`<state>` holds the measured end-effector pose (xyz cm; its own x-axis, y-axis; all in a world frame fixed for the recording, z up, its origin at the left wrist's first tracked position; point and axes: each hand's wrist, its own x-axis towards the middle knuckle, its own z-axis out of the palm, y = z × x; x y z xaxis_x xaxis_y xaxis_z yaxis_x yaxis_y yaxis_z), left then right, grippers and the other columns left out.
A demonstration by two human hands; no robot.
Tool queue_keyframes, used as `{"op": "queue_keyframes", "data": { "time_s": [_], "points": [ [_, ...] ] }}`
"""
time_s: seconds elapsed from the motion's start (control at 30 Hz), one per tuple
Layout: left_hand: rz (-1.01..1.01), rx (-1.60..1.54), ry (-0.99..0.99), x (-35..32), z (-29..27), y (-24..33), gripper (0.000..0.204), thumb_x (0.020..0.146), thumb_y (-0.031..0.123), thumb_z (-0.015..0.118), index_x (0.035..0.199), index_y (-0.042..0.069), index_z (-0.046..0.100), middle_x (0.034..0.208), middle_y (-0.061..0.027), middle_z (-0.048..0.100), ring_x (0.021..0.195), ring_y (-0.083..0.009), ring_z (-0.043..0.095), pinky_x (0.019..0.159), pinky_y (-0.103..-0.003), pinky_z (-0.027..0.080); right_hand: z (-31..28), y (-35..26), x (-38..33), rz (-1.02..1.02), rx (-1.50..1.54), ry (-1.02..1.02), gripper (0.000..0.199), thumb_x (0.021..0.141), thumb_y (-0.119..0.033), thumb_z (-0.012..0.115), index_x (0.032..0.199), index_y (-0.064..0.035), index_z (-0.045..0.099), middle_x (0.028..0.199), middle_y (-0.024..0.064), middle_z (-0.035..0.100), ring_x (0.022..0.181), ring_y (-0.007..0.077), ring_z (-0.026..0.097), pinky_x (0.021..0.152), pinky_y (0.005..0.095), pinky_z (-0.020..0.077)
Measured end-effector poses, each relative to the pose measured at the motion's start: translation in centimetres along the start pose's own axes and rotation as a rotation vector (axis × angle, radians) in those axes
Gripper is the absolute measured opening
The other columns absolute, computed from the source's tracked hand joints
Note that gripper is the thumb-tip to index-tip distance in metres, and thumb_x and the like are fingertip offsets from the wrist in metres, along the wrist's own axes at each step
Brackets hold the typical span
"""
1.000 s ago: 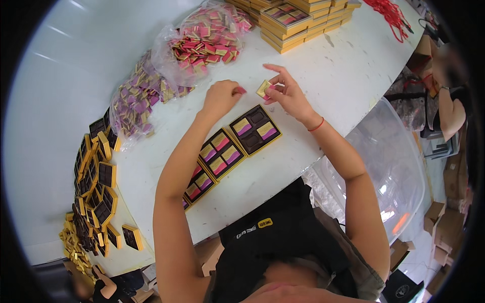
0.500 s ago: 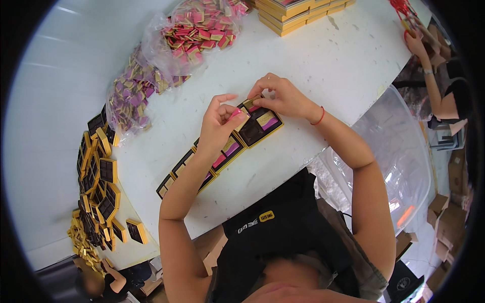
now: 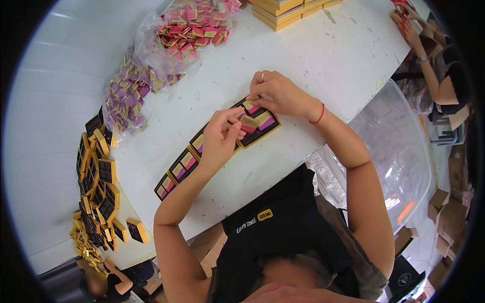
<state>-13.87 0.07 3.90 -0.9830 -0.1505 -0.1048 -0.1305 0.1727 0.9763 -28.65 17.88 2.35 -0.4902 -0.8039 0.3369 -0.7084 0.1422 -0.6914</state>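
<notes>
A row of dark compartmented boxes (image 3: 261, 135) with gold edges slants across the white table in front of me. Over the rightmost box, my left hand (image 3: 218, 135) pinches a small pink-and-gold wrapped square (image 3: 247, 123) between thumb and fingers. My right hand (image 3: 284, 94) has its fingertips bent down on another pink-and-gold square (image 3: 250, 107) at the far compartment. Beside it, a purple-and-gold square (image 3: 265, 120) lies in the box. Further left, the boxes hold pink and purple squares (image 3: 188, 160). My left hand and forearm hide parts of the row.
Clear plastic bags of pink squares (image 3: 199, 33) and purple squares (image 3: 129, 96) lie at the far left. A heap of dark gold-edged boxes (image 3: 103, 187) covers the left side. Gold boxes (image 3: 285, 12) are stacked at the back. Another person's arm (image 3: 429, 78) shows at far right.
My left hand has lowered slightly, and the square in it has tilted over the near side of the box. The far pink square shows more. My left forearm uncovers more of the row.
</notes>
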Motion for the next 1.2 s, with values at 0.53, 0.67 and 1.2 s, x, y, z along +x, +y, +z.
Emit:
{"op": "queue_keyframes", "data": {
  "time_s": [0.53,0.67,1.2],
  "points": [
    [0.732,1.167,-0.095,-3.4,0.1,-2.0,0.044,0.088,0.009,0.064,0.131,-0.001,0.057,0.133,-0.0174,0.059,0.124,-0.0336,0.056,0.106,-0.045,0.042,1.1,0.1,-5.5,-0.171,-0.139,0.114,0.075,0.069,-0.054,0.080,0.125,-0.0078,0.062,0.138,0.0194,0.052,0.121,0.0363,0.052,0.101,0.0450,0.0409],
    [0.805,1.292,-0.059,-3.9,1.2,-3.1,0.040,0.092,0.005,0.059,0.131,-0.003,0.057,0.135,-0.0190,0.059,0.126,-0.0329,0.056,0.108,-0.046,0.041,2.3,-1.4,-6.8,-0.168,-0.254,0.213,0.063,0.073,-0.048,0.079,0.120,-0.0084,0.064,0.140,0.0180,0.050,0.127,0.0375,0.048,0.103,0.0464,0.0401],
    [0.460,0.631,-0.099,-9.3,-1.9,-1.4,0.030,0.089,-0.002,0.062,0.118,-0.003,0.065,0.136,-0.0203,0.055,0.117,-0.0325,0.060,0.097,-0.039,0.050,3.7,10.7,-41.1,1.134,-0.716,0.213,0.042,0.077,-0.019,0.067,0.117,-0.0078,0.063,0.105,0.0165,0.068,0.105,0.0347,0.062,0.095,0.0462,0.0442]
  ]
}}
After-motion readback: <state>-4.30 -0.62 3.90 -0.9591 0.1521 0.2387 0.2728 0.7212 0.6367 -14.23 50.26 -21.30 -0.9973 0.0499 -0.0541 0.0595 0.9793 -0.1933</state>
